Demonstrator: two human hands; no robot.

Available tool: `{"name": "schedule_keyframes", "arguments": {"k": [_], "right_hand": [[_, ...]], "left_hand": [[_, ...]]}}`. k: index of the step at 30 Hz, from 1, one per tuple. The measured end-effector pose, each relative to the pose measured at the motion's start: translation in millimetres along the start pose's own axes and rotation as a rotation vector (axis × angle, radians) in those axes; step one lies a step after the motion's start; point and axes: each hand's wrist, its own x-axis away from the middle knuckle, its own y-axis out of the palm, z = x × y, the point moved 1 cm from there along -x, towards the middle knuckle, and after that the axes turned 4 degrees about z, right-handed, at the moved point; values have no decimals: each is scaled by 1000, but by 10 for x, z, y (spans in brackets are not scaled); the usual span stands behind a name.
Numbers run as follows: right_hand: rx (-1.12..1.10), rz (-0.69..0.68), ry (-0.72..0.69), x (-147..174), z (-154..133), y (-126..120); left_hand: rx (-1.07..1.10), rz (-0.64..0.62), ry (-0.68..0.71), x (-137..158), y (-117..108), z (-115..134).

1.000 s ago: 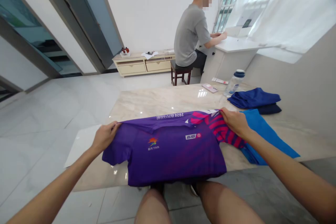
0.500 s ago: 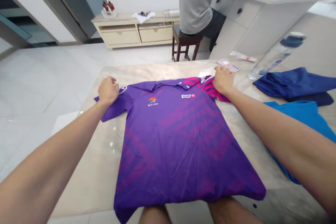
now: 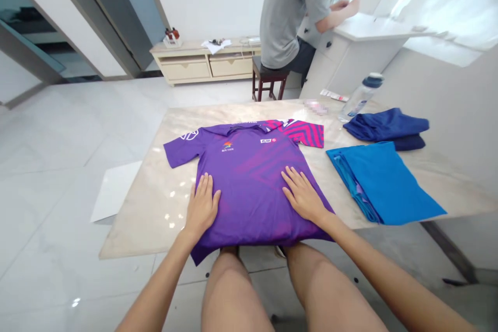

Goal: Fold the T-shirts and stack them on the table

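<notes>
A purple short-sleeved shirt [image 3: 249,181] with a collar lies spread front up on the marble-look table [image 3: 136,218]. Its hem hangs over the near edge. One sleeve, at the right, has pink stripes; the left one carries a white round mark. My left hand [image 3: 203,203] rests flat on the shirt's left side, fingers stretched out. On the right side of the shirt my right hand [image 3: 303,194] lies flat too, fingers a little spread. Neither hand holds anything.
Right of the shirt lie folded blue cloth [image 3: 389,181] and a dark blue garment [image 3: 385,125]. Behind them stand a water bottle [image 3: 360,97] and a pink flat item [image 3: 316,108]. A person in grey [image 3: 291,15] sits on a stool [image 3: 268,77] beyond the table.
Both hands have left the sleeves and come down toward me onto the body of the shirt, now lying flat. Both sleeves lie straighter. The view has shifted, showing more of the right side.
</notes>
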Motion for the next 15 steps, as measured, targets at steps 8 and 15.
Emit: {"name": "schedule_keyframes", "arguments": {"k": [8, 15], "right_hand": [[86, -62, 42, 342, -27, -82], [113, 50, 42, 1223, -134, -186]], "left_hand": [[-60, 45, -48, 467, -106, 5], [-45, 73, -8, 1274, -361, -65]]}}
